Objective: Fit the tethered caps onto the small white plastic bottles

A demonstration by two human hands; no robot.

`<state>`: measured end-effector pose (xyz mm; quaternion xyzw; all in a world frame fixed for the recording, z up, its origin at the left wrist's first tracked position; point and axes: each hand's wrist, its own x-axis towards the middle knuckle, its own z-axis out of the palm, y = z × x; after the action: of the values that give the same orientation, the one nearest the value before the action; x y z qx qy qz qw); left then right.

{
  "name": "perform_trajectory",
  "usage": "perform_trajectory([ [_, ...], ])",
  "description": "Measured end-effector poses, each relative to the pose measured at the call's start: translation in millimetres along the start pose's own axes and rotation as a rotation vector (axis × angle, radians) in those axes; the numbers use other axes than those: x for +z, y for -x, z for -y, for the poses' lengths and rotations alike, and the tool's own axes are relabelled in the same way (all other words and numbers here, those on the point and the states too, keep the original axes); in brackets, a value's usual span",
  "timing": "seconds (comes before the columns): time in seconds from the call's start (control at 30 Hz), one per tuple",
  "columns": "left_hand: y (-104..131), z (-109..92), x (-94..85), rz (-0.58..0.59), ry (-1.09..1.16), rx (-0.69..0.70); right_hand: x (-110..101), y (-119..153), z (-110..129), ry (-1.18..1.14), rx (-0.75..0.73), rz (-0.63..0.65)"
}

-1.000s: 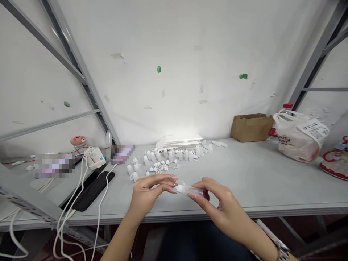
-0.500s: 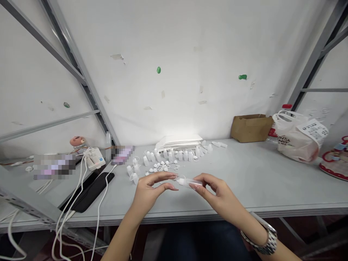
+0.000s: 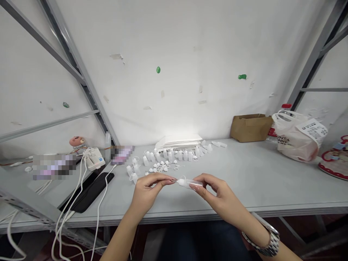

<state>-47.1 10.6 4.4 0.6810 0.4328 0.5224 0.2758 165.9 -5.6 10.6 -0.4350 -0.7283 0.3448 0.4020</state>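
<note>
A small translucent squeeze bottle [image 3: 187,183] lies sideways in the air above the table's front part, its white nozzle pointing left and a cap strap looping over its neck. My right hand [image 3: 214,190] grips the bottle's base end between thumb and fingers. At the nozzle tip, my left hand [image 3: 152,186] is pinched closed, thumb against fingers; anything between those fingertips is too small to make out. Behind the hands lie several loose white caps [image 3: 163,166]. Several similar little bottles [image 3: 165,155] stand beyond them on the grey table [image 3: 244,174].
White flat sheets [image 3: 179,140] are stacked against the wall. At the right are a cardboard box [image 3: 251,128] and a plastic bag [image 3: 296,141]. A power strip [image 3: 95,159], white cables and a black power bank [image 3: 94,194] occupy the left side.
The thumb and fingers of my left hand have closed together at the nozzle tip; they were apart before. My right hand still holds the bottle in nearly the same place.
</note>
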Motion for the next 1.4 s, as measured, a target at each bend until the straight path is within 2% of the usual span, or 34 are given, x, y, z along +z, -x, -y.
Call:
perform_trajectory([
  [0.27,0.7,2.7,0.3,-0.011,-0.033,0.075,3.7,-1.0,-1.2,0.002,-0.008,0.022],
  [0.37,-0.3,2.4,-1.5,0.012,-0.061,0.111,3.0,-1.0,-2.6,-0.003,0.005,0.1],
  [0.47,-2.6,3.9,-4.4,0.091,-0.127,0.116,3.8,-3.1,-9.5,0.014,0.033,0.22],
  [0.53,-4.9,8.3,-7.7,0.173,-0.194,0.044,6.1,-7.0,-19.4,0.062,0.017,0.246],
  [0.6,-7.8,15.6,-12.4,0.222,-0.26,-0.076,7.8,-13.0,-33.4,0.144,-0.041,0.193],
  [0.7,-13.0,27.1,-21.5,0.207,-0.398,-0.188,2.9,-25.0,-57.2,0.303,-0.101,-0.043],
  [0.77,-16.3,31.2,-27.5,0.166,-0.52,-0.194,-8.0,-34.8,-71.3,0.366,-0.064,-0.175],
  [0.87,-19.7,30.4,-34.8,0.109,-0.603,-0.201,-32.6,-52.8,-88.1,0.373,0.125,-0.257],
  [0.97,-20.9,27.4,-39.9,0.052,-0.64,-0.222,-55.8,-75.5,-104.7,0.386,0.224,-0.281],
  [1.07,-21.2,27.1,-43.4,0.009,-0.669,-0.229,-68.2,-99.5,-124.1,0.421,0.303,-0.28],
  [1.23,-22.0,29.7,-45.6,0.004,-0.692,-0.273,-63.7,-124.3,-150.0,0.465,0.365,-0.199],
  [1.4,-22.7,29.6,-45.3,-0.002,-0.697,-0.283,-54.1,-124.5,-153.1,0.542,0.373,-0.153],
])
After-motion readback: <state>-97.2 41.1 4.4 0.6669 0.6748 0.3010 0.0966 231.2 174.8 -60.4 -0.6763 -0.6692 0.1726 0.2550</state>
